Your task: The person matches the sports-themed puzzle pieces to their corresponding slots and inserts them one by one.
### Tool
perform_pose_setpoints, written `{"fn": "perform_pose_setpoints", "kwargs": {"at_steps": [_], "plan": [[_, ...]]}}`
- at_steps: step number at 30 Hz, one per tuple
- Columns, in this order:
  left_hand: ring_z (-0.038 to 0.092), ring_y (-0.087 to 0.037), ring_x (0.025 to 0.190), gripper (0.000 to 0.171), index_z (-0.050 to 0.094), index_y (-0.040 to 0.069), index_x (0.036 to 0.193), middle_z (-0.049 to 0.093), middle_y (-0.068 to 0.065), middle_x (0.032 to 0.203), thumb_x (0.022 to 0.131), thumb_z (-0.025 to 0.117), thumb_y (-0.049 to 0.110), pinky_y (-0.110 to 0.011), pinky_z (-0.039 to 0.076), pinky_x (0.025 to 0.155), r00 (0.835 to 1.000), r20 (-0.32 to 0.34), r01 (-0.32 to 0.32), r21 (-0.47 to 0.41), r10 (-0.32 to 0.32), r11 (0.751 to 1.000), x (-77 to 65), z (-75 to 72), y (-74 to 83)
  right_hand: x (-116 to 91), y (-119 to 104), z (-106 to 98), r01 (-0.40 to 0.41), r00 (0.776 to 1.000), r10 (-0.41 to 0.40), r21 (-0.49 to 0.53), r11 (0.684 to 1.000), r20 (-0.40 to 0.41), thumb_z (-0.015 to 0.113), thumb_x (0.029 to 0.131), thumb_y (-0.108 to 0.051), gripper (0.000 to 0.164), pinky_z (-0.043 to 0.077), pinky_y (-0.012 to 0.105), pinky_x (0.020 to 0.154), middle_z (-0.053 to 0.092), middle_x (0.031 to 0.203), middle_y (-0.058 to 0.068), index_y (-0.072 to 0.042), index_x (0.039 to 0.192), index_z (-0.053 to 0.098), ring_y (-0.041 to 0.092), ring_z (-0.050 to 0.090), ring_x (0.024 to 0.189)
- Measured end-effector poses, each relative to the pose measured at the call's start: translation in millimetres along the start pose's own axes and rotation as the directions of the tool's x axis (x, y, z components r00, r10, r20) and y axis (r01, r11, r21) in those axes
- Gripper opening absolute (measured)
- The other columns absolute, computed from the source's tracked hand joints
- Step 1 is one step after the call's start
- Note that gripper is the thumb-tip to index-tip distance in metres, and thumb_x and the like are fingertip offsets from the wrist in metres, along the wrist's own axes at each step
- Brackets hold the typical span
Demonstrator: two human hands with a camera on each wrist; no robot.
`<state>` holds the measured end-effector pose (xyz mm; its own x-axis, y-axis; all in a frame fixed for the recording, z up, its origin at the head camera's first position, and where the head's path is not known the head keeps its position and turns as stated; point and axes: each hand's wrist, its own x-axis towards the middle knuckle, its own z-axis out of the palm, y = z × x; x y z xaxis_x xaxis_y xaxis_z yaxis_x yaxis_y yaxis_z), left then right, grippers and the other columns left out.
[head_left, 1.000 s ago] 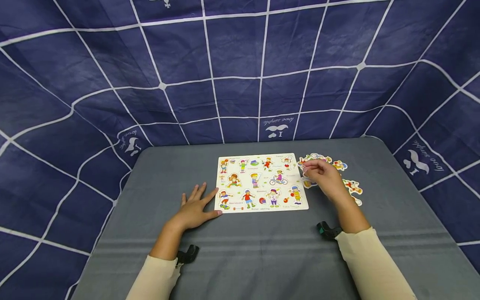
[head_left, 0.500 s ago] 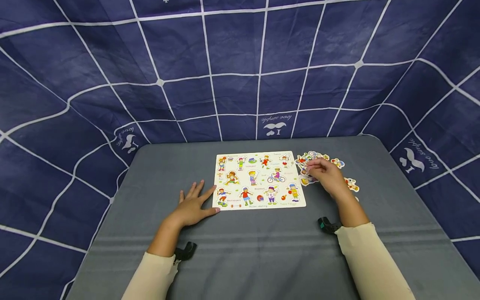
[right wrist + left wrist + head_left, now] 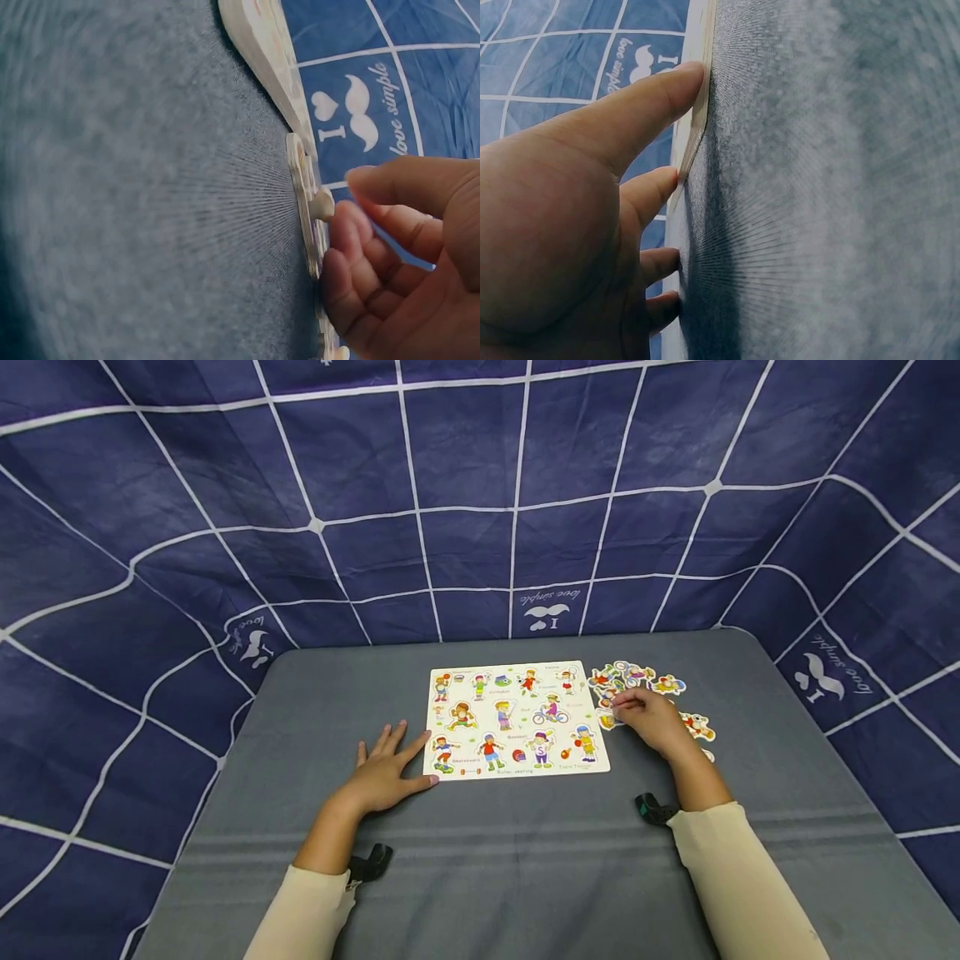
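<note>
A white puzzle board (image 3: 482,727) printed with children playing sports lies flat on the table. At its left front corner rests my left hand (image 3: 382,777), fingers spread, with thumb and index fingertip touching the board's edge (image 3: 699,112). Loose cut-out puzzle pieces (image 3: 632,674) overlap in a pile beside the board's right edge. Over this pile is my right hand (image 3: 652,720), fingers bent. The right wrist view shows a small knob (image 3: 322,204) on a piece close to my fingertips; thumb and fingers stand apart, with no grip on it visible. The hand hides part of the pile.
Several more pieces (image 3: 697,727) lie just right of my right hand. Grey cloth (image 3: 517,852) covers the table. A dark blue curtain (image 3: 465,552) with white lines hangs behind and at both sides.
My right hand has shifted slightly right and toward me over the pile, uncovering pieces near the board. My left hand stays at the board's corner. The head view has shifted slightly.
</note>
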<state>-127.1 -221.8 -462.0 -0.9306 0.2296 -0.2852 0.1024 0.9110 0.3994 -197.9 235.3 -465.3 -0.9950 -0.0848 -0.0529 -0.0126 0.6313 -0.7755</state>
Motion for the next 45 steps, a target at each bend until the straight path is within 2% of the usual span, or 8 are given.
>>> {"fn": "perform_pose_setpoints", "kwargs": {"at_steps": [6,14,21,33,45], "plan": [[-0.002,-0.044,0.158,0.084,0.028,0.033,0.161,0.006,-0.017,0.171,0.091,0.062,0.066,-0.076,-0.004,0.117,1.0,-0.004,-0.002,-0.008,0.002,1.0,-2.0,-0.2,0.2,2.5,3.9,2.3,0.04,0.999,-0.037,-0.076,0.996,0.031,0.068,0.093,-0.007,0.018,0.047,0.02,0.069,0.07,0.097,0.018,0.004,0.107,0.069,0.007,0.06,0.077],[-0.002,-0.042,0.158,0.085,0.028,0.035,0.16,0.006,-0.015,0.172,0.09,0.061,0.068,-0.075,-0.004,0.118,1.0,-0.009,0.004,0.003,-0.004,1.0,-1.6,-0.1,-1.4,2.1,4.4,-1.2,0.075,0.996,-0.067,-0.135,0.988,0.063,0.067,0.094,-0.007,0.018,0.048,0.022,0.072,0.071,0.099,0.017,0.003,0.109,0.071,0.011,0.062,0.082],[-0.003,-0.041,0.158,0.085,0.027,0.035,0.161,0.006,-0.014,0.172,0.09,0.061,0.069,-0.075,-0.004,0.118,1.0,0.002,0.008,0.007,-0.008,1.0,0.2,3.1,-3.0,-0.4,6.5,-1.8,0.074,0.994,-0.064,-0.126,0.989,0.085,0.067,0.095,-0.007,0.018,0.048,0.021,0.072,0.071,0.099,0.016,0.002,0.11,0.072,0.012,0.062,0.083],[-0.004,-0.041,0.158,0.085,0.025,0.037,0.161,0.004,-0.014,0.172,0.09,0.059,0.07,-0.075,-0.005,0.118,1.0,0.001,0.006,0.014,-0.006,1.0,1.8,1.1,-2.4,2.3,6.8,-4.1,0.116,0.992,-0.105,-0.177,0.977,0.071,0.067,0.094,-0.005,0.017,0.047,0.025,0.073,0.07,0.096,0.015,0.001,0.109,0.073,0.014,0.061,0.082],[-0.003,-0.041,0.158,0.085,0.025,0.036,0.161,0.004,-0.014,0.172,0.09,0.06,0.068,-0.074,-0.005,0.118,1.0,0.002,0.01,0.01,-0.01,1.0,0.0,0.8,-0.7,2.4,7.6,-3.2,0.122,0.991,-0.109,-0.175,0.977,0.082,0.066,0.095,-0.005,0.017,0.047,0.024,0.072,0.07,0.096,0.015,0.002,0.109,0.072,0.014,0.06,0.081]]}}
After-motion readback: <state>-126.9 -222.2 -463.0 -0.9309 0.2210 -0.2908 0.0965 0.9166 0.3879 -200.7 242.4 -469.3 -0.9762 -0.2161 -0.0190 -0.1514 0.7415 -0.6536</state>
